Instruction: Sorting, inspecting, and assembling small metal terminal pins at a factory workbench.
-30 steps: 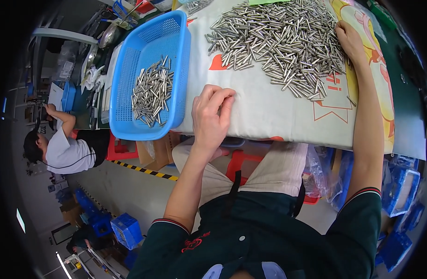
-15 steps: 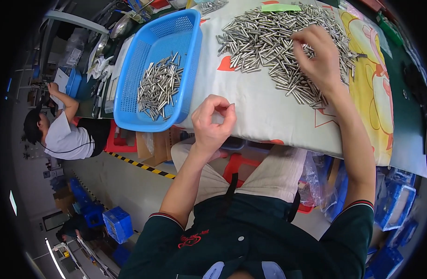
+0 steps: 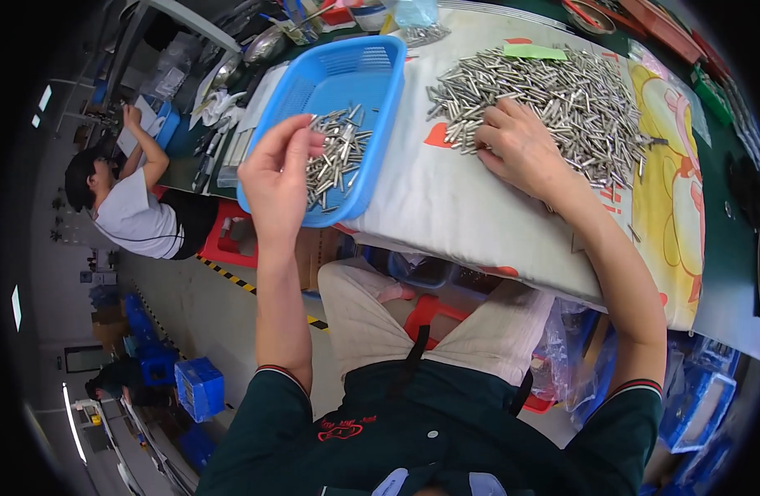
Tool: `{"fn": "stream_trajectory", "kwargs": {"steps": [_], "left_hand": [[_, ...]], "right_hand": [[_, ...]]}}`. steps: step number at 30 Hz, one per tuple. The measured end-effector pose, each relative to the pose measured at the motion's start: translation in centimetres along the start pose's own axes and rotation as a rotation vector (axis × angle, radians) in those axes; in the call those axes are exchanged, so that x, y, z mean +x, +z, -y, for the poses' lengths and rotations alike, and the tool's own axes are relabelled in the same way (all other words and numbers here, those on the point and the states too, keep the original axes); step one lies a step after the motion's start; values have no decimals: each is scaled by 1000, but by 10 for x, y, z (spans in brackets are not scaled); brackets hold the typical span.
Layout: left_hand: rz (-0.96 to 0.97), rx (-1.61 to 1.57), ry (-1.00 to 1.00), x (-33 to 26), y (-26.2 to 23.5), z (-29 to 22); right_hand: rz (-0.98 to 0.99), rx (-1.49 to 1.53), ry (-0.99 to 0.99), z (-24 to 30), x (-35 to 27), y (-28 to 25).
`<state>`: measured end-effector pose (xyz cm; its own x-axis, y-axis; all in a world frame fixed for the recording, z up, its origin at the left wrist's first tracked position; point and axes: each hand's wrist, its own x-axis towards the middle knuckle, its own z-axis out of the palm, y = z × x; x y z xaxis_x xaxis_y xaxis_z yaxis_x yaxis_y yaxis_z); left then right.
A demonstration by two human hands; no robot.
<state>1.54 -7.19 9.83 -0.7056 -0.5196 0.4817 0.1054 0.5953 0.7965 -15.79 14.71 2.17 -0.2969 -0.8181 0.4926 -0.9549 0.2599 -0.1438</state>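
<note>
Left hand [image 3: 274, 178] over the blue basket [image 3: 385, 132] at left, which holds metal pins [image 3: 345, 153]; right hand [image 3: 522, 155] at the near-left edge of the larger pin pile [image 3: 595, 107]. Whether either hand's curled fingers clamp anything, I cannot tell. A careless sweep might scatter pins across the cloth [image 3: 430, 198].

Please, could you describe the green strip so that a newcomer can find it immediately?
Start from the pale patterned tablecloth. On it, beside the right hand, spreads a large heap of silvery metal pins. At the heap's far edge lies the green strip: flat and light green, unlike the slender, shiny pins near it.
</note>
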Motion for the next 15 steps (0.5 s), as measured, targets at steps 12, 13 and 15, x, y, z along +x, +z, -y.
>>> {"fn": "stream_trajectory", "kwargs": {"steps": [12,13,15], "left_hand": [[66,-331,-280,3,0,6],[-49,115,66,7,-3,10],[-231,593,472,6,2,2]], "right_hand": [[11,-119,-36,13,-3,-4],[27,-113,-42,17,-2,-8],[56,-113,-38,18,-6,-9]]}}
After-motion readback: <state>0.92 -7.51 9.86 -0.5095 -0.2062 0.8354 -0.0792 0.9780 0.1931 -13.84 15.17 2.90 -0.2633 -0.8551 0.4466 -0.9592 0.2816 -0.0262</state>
